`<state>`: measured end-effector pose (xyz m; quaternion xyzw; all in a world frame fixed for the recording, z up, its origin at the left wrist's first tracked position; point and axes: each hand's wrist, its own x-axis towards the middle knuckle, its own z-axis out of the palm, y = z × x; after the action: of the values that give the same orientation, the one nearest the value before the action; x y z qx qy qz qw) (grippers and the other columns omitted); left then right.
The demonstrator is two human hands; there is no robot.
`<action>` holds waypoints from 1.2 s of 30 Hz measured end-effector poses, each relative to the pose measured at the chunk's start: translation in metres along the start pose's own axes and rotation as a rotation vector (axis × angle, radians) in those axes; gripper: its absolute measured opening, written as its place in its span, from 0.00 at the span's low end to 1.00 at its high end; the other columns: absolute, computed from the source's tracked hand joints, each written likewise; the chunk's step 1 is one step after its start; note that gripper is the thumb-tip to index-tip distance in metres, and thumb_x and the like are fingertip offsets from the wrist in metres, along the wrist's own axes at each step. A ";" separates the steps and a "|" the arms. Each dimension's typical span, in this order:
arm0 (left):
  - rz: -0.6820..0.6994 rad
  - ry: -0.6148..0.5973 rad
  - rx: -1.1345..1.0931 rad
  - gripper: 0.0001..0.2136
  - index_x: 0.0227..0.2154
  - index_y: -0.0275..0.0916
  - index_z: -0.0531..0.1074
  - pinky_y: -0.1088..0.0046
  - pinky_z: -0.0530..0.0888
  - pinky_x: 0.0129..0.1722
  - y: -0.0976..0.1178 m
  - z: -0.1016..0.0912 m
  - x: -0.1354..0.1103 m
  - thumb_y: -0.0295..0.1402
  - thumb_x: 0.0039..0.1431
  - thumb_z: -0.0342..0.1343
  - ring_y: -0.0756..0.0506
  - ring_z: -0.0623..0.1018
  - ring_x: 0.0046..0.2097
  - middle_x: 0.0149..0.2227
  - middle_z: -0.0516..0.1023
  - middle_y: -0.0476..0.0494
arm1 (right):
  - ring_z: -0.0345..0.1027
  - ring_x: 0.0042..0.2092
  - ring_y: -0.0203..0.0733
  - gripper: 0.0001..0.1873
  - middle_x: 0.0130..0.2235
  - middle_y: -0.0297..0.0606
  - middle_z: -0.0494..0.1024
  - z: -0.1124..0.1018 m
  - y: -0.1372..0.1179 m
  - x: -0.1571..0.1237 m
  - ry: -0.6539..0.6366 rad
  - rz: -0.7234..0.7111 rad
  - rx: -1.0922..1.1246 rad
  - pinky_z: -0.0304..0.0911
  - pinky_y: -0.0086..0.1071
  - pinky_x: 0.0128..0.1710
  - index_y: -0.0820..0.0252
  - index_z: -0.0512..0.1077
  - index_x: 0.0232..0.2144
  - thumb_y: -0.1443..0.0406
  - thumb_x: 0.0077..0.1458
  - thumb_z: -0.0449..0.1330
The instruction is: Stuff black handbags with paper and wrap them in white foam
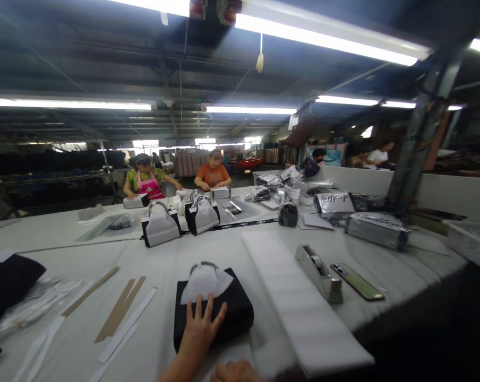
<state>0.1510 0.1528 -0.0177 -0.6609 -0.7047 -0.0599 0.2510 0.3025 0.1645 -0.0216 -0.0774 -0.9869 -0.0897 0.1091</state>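
A black handbag (234,302) lies on the white table in front of me, with white tissue paper wrapped about its handle. My left hand (200,326) rests on the bag, its fingers spread flat and the fingertips at the lower edge of the tissue paper (204,284). Low at the picture's bottom edge, my right hand (236,371) is curled just below the bag. Its fingertips are out of sight, so anything inside them is hidden. A pale sheet shows on the table beneath the bag's near side.
White foam sheet (303,307), tape dispenser (319,273) and phone (357,281) lie to the right. Brown cardboard strips (120,307) are at left, beside another black bag (11,286). Farther back stand two wrapped handbags (160,228) and several packaged bags (377,231). Two co-workers handle items across the table.
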 end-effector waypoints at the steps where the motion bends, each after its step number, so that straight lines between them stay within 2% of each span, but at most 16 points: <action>1: 0.013 -0.033 -0.024 0.35 0.62 0.58 0.47 0.37 0.59 0.52 -0.004 -0.006 0.002 0.29 0.54 0.55 0.26 0.61 0.60 0.63 0.58 0.36 | 0.63 0.20 0.38 0.02 0.25 0.35 0.72 -0.006 -0.005 -0.005 -0.007 -0.030 0.002 0.53 0.29 0.15 0.59 0.69 0.29 0.70 0.51 0.57; 4: 0.021 -0.133 -0.079 0.45 0.63 0.54 0.43 0.36 0.56 0.54 -0.015 -0.020 0.009 0.31 0.45 0.63 0.24 0.56 0.61 0.65 0.53 0.34 | 0.65 0.24 0.40 0.06 0.29 0.37 0.72 -0.032 -0.018 -0.022 -0.009 -0.100 -0.003 0.54 0.31 0.17 0.62 0.66 0.33 0.71 0.50 0.58; 6: 0.011 -0.174 -0.104 0.48 0.63 0.53 0.42 0.36 0.54 0.55 -0.019 -0.022 0.012 0.31 0.42 0.65 0.23 0.54 0.62 0.66 0.50 0.33 | 0.64 0.26 0.39 0.06 0.30 0.37 0.71 -0.052 -0.022 -0.029 -0.011 -0.110 -0.016 0.53 0.31 0.19 0.62 0.64 0.34 0.71 0.51 0.57; 8: 0.006 -0.195 -0.129 0.45 0.63 0.52 0.42 0.37 0.52 0.55 -0.020 -0.021 0.013 0.30 0.46 0.62 0.23 0.52 0.63 0.66 0.48 0.34 | 0.63 0.26 0.39 0.04 0.30 0.37 0.70 -0.067 -0.022 -0.031 -0.021 -0.120 -0.024 0.51 0.31 0.19 0.62 0.63 0.34 0.72 0.54 0.54; 11: 0.026 -0.201 -0.176 0.38 0.63 0.54 0.44 0.39 0.49 0.57 -0.016 -0.023 0.011 0.28 0.52 0.56 0.26 0.51 0.64 0.66 0.49 0.37 | 0.62 0.27 0.39 0.04 0.30 0.37 0.69 -0.077 -0.014 -0.027 -0.007 -0.130 -0.011 0.51 0.32 0.21 0.62 0.63 0.33 0.74 0.57 0.52; 15: 0.065 -0.194 -0.272 0.38 0.62 0.55 0.45 0.41 0.47 0.59 -0.020 -0.034 0.014 0.43 0.51 0.58 0.28 0.55 0.62 0.64 0.54 0.41 | 0.61 0.29 0.38 0.06 0.31 0.37 0.69 -0.078 0.005 -0.014 0.111 -0.027 0.049 0.52 0.32 0.26 0.61 0.65 0.33 0.74 0.58 0.52; 17: 0.056 -0.188 -0.326 0.37 0.63 0.53 0.43 0.44 0.51 0.59 -0.026 -0.038 0.020 0.49 0.54 0.53 0.32 0.60 0.58 0.60 0.60 0.42 | 0.61 0.30 0.38 0.06 0.30 0.37 0.69 -0.080 0.017 -0.004 0.184 0.005 0.038 0.52 0.33 0.28 0.61 0.66 0.33 0.74 0.59 0.51; 20: -0.018 -0.182 -0.382 0.33 0.64 0.42 0.42 0.53 0.60 0.55 -0.036 -0.036 0.033 0.48 0.60 0.44 0.39 0.66 0.50 0.53 0.66 0.39 | 0.60 0.30 0.39 0.09 0.28 0.36 0.69 -0.084 0.038 0.015 0.255 -0.014 -0.019 0.51 0.34 0.30 0.60 0.66 0.32 0.73 0.61 0.48; 23: -0.102 -0.176 -0.402 0.24 0.58 0.37 0.56 0.56 0.62 0.54 -0.046 -0.028 0.047 0.42 0.62 0.41 0.39 0.66 0.51 0.54 0.63 0.34 | 0.59 0.29 0.37 0.09 0.28 0.35 0.68 -0.089 0.061 0.032 0.217 -0.041 -0.061 0.50 0.33 0.28 0.60 0.67 0.34 0.73 0.61 0.48; 26: -0.083 -0.183 -0.422 0.16 0.49 0.41 0.67 0.56 0.62 0.53 -0.058 -0.019 0.057 0.38 0.62 0.42 0.38 0.64 0.54 0.60 0.57 0.37 | 0.60 0.27 0.35 0.09 0.30 0.34 0.69 -0.091 0.084 0.045 0.141 -0.076 -0.090 0.48 0.31 0.25 0.59 0.67 0.38 0.73 0.61 0.48; 30: -0.022 -0.200 -0.440 0.17 0.52 0.49 0.66 0.45 0.56 0.55 -0.069 -0.009 0.058 0.42 0.62 0.44 0.33 0.58 0.58 0.57 0.64 0.43 | 0.64 0.27 0.34 0.08 0.29 0.33 0.70 -0.084 0.113 0.064 0.131 -0.185 -0.106 0.50 0.30 0.24 0.59 0.67 0.39 0.69 0.63 0.48; 33: 0.026 -0.222 -0.473 0.18 0.54 0.52 0.64 0.50 0.58 0.56 -0.076 -0.001 0.055 0.43 0.63 0.42 0.36 0.59 0.57 0.56 0.66 0.45 | 0.65 0.27 0.33 0.09 0.30 0.33 0.72 -0.077 0.131 0.082 0.096 -0.294 -0.091 0.53 0.28 0.24 0.59 0.68 0.38 0.66 0.65 0.48; 36: 0.073 -0.249 -0.524 0.15 0.51 0.55 0.67 0.56 0.59 0.56 -0.082 0.006 0.056 0.43 0.63 0.44 0.40 0.61 0.55 0.56 0.67 0.48 | 0.66 0.28 0.33 0.11 0.31 0.35 0.73 -0.070 0.145 0.099 0.051 -0.371 -0.078 0.54 0.28 0.24 0.60 0.68 0.37 0.66 0.65 0.46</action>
<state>0.0704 0.1958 0.0216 -0.7303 -0.6665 -0.1489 -0.0147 0.2461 0.3056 0.0914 0.1043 -0.9769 -0.1484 0.1127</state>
